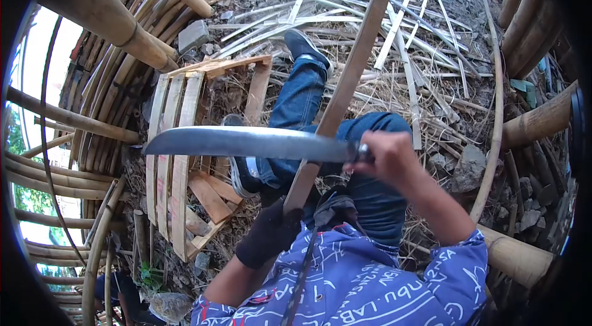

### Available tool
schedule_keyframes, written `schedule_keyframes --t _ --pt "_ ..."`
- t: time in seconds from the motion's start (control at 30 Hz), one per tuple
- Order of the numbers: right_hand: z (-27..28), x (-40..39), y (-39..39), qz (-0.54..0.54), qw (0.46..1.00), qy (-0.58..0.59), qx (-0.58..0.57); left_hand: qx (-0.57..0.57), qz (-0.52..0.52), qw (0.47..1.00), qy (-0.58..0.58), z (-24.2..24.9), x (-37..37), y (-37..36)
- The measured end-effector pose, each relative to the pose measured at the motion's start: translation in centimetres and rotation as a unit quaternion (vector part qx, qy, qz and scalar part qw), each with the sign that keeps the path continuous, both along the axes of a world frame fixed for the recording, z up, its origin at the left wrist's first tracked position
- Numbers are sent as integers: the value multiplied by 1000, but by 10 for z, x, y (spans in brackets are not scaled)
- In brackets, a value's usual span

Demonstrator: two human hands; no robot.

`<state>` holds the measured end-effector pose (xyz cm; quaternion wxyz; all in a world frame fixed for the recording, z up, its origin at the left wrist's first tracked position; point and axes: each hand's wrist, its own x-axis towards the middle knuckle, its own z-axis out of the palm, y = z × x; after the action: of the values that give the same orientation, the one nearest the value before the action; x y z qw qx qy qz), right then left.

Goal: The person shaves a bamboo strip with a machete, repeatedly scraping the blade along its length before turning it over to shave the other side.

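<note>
My right hand [393,154] is bare and wrapped round the handle of a machete [240,141]. Its long, broad blade points left and passes over a brown bamboo slat [353,67] in this view. My left hand [268,238], in a black glove, closes on the slat's lower end near my lap. From there the slat slants up and away to the right, between my jeans-covered legs [299,95].
Pale split strips [401,24] lie scattered on the ground ahead. A wooden crate [174,116] stands left of my legs. Thick bamboo poles [92,2] and a stacked bamboo wall frame the left; a rock [470,167] and another pole [539,118] are at right.
</note>
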<state>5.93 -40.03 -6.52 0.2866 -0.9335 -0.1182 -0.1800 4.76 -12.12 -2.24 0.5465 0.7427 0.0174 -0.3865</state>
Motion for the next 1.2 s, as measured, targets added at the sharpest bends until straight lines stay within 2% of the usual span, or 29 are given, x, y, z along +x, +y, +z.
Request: schedule_keyframes --t 0.03,0.13,0.17,0.23,0.27,0.33,0.4,0.47,0.5,0.53,0.6,0.63,0.7,0.73,0.8,0.87,0.9,0.93,1.0,1.07,1.13,1.2 --pt "5 6 -8 -44 999 19 -14 -4 -3 1000 -11 -2 -2 2" --pt "-2 16 -21 -169 978 105 59 13 2 1000 -6 -6 -2 9" --pt "-1 14 -15 -168 979 97 57 28 20 999 22 -3 -2 3" --pt "-5 -6 2 -53 993 54 91 5 22 1000 -3 -6 1 1" --pt "-6 -5 0 -54 992 60 92 -14 20 999 -23 -5 2 -1" --pt "-8 4 -8 -44 997 62 18 -6 13 1000 15 4 7 -2" --pt "-16 8 -9 -70 996 59 14 22 24 999 26 7 11 -5" --pt "-14 3 10 -85 987 71 114 18 15 1000 -8 -8 7 -1" --pt "-14 -4 16 -48 990 81 109 16 4 999 -37 -14 5 1" --pt "-6 -7 14 -7 996 72 53 18 2 999 -36 -15 5 2" --pt "-4 2 -4 -10 999 46 15 17 -15 995 -99 -16 -1 4" --pt "-6 8 -7 -49 998 40 26 16 -14 995 -95 -13 -2 4" --pt "-19 6 -3 -77 994 56 44 28 13 999 24 -1 3 2" --pt "-22 7 -2 -107 990 65 62 26 14 999 16 -6 3 3" --pt "-10 -1 0 -75 992 83 59 32 -7 998 -47 -20 -6 8" --pt "-7 0 -11 -21 998 56 2 38 -2 999 -15 -10 -8 5" --pt "-6 7 -16 -65 995 68 32 51 6 999 12 -1 -5 1" --pt "-12 6 -14 -63 995 70 30 64 17 997 36 4 -2 -2" --pt "-25 10 -7 -114 992 49 25 58 17 998 12 -6 0 0" --pt "-11 5 -3 -79 993 81 44 56 -26 994 -95 -7 -3 1" --pt "-11 9 -16 -34 998 40 29 57 -9 997 -57 -5 -7 6" --pt "-15 13 -19 -69 994 82 16 82 33 995 37 5 -3 1"
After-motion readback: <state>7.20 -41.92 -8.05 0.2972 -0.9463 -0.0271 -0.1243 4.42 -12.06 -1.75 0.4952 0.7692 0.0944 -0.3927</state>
